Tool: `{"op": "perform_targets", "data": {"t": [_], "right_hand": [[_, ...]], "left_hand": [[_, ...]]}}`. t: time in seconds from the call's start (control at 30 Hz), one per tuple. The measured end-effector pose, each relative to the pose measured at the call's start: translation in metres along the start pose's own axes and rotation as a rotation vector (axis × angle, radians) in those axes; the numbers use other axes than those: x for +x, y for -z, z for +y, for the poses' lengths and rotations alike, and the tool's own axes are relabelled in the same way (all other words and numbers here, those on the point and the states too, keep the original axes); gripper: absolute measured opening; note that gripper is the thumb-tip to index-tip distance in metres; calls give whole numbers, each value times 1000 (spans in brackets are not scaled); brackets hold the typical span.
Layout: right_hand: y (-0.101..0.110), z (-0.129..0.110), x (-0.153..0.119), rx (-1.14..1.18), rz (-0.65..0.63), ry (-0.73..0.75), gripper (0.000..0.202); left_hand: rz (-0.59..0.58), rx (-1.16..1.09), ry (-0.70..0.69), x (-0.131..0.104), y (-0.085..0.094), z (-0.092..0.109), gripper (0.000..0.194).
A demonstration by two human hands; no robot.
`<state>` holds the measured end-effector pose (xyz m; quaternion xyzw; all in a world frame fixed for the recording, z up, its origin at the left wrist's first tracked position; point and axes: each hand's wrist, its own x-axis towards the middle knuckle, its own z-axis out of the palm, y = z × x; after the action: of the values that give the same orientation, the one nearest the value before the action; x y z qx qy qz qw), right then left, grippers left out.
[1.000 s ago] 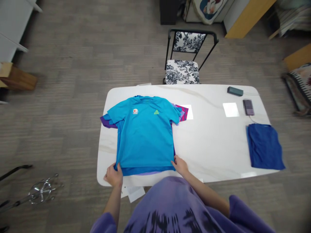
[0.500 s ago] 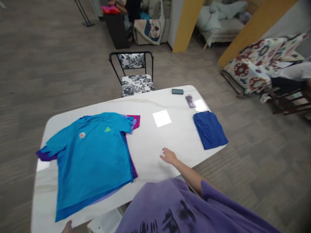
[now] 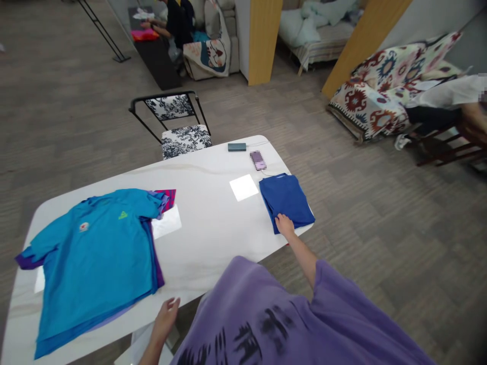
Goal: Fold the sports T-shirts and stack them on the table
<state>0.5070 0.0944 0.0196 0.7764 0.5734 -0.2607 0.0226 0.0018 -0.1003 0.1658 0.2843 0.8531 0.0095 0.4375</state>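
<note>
My right hand (image 3: 284, 224) is at the near left edge of a folded dark blue garment (image 3: 291, 197), which lies at the right end of the white table (image 3: 213, 223). Its fingers are closed on the cloth there. My left hand (image 3: 167, 312) hovers by the table's front edge with fingers apart and nothing in it. To its left a turquoise T-shirt (image 3: 101, 248) is spread flat, a small badge and a green logo on its chest. Other shirts lie beneath it; a purple hem and a pink-and-purple sleeve (image 3: 167, 198) stick out.
A dark box-shaped device (image 3: 237, 147) and a phone, partly pixelated (image 3: 257, 160), lie near the table's far right corner. Behind the table stands a black-framed chair (image 3: 182, 132). One person (image 3: 178, 23) is at the back, another (image 3: 449, 99) sits at far right.
My right hand has moved right, from above the bare tabletop onto the folded blue garment. My left hand has come further into view. The whole view has turned to the right.
</note>
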Motion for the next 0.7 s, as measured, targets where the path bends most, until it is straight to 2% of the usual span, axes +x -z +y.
{"op": "perform_targets", "data": {"t": [0.1, 0.2, 0.27, 0.33, 0.4, 0.47, 0.53, 0.63, 0.7], "right_hand": [[8, 8, -29, 46, 43, 109, 30], [13, 16, -80, 233, 115, 293, 29], [17, 21, -121, 416, 134, 454, 28], [21, 23, -162, 530, 73, 581, 26], [28, 24, -196, 579, -58, 666, 27], [34, 24, -220, 599, -177, 715, 30], [39, 27, -232, 597, -245, 722, 33], [47, 36, -226, 643, -263, 684, 33], [57, 42, -209, 739, -182, 607, 34]], "left_hand": [[-110, -236, -114, 15, -48, 55, 52], [-298, -367, -173, 21, -113, 129, 51], [-446, -421, -179, 16, -159, 177, 56], [-622, -489, -182, 5, -198, 218, 65], [-806, -588, -203, -6, -226, 252, 76], [-948, -703, -219, -13, -240, 276, 85], [-988, -787, -239, -15, -243, 291, 84], [-895, -838, -311, -11, -226, 294, 62], [-808, -850, -369, -11, -201, 284, 48]]}}
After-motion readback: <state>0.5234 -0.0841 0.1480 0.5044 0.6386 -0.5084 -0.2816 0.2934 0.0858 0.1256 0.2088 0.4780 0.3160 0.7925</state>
